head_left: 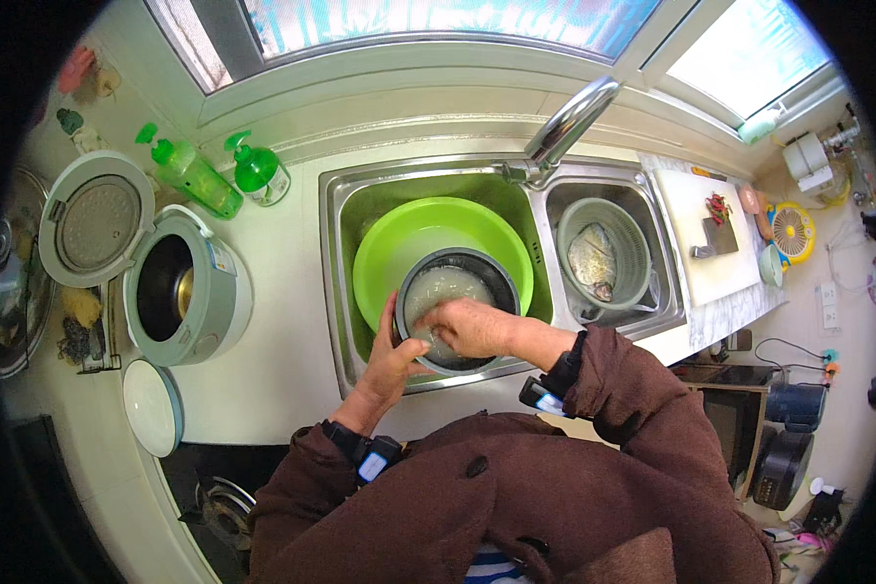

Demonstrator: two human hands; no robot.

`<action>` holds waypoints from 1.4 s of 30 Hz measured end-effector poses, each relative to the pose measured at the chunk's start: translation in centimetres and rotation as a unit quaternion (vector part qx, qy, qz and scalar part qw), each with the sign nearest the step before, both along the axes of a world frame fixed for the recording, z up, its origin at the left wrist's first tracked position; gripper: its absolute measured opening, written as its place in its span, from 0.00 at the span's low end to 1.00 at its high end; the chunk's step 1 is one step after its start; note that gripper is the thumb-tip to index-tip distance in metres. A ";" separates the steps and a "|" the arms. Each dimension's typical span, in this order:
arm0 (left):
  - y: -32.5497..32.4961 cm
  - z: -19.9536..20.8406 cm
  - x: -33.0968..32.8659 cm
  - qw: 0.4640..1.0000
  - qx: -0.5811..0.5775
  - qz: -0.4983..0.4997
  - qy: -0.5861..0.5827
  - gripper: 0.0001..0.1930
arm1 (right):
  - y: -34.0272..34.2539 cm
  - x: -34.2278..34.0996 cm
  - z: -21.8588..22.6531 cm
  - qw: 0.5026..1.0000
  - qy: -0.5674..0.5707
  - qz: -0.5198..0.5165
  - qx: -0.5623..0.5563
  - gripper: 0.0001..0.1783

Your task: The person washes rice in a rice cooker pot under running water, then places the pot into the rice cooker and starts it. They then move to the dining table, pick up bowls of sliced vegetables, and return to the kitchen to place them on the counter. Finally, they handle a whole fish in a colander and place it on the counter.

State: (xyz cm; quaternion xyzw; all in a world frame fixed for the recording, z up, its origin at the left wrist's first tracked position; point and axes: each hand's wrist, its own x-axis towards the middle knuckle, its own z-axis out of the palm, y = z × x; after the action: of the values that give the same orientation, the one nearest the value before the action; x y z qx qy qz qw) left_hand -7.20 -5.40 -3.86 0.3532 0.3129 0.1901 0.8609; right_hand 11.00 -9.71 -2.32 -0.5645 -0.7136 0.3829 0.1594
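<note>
With the left hand [387,362] I see a firm hold on the wall of a dark grey pot [501,289], the thumb lying near its rim. The right hand [469,328] is inside this pot, its fingers bent in the cloudy water with white grains [445,283]; whether they are closed around some grains, I cannot tell. The pot is above the near part of a bright green basin [371,255], and I cannot see if it rests there. The basin stands in the left compartment of the steel sink [330,263]. In the right compartment I see a grey-green colander [638,255] with a fish [592,259] in it. Farther right, a cleaver [720,237] lies on a white cutting board [679,209]. On the left side, a rice cooker [228,326] stands with its lid raised.
</note>
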 end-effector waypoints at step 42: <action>-0.8 -0.6 0.2 1.000 -0.001 -0.019 0.025 0.47 | 1.3 0.1 -5.6 0.852 0.188 -0.281 -0.401 0.17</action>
State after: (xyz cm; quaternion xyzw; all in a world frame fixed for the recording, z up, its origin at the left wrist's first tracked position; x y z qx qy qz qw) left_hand -6.99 -6.22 -4.47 0.3624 0.3279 0.1648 0.8567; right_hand 11.14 -8.38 -7.95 -0.6729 -0.2658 0.6736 0.1512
